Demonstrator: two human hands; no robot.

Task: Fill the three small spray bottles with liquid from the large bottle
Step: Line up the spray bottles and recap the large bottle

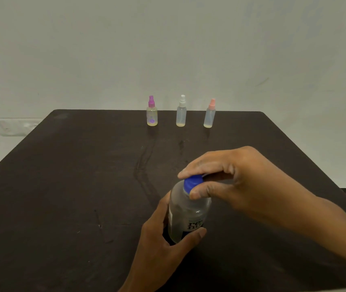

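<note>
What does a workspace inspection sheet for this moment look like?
Surface: dark brown table, streaked and scuffed.
Job's things: clear large plastic bottle, blue cap on; purple-topped spray bottle, white-topped spray bottle and pink-topped spray bottle upright in a far row, tops on, a little yellowish liquid in each.
Clutter: nothing seen.
Grippers: left hand grips large bottle's body; right hand pinches cap.
Cables: nothing seen.
Surroundings: plain pale wall.

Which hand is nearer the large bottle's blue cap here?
Right. The right hand has its fingertips on the blue cap; the left hand grips the large bottle lower down, around its body.
</note>
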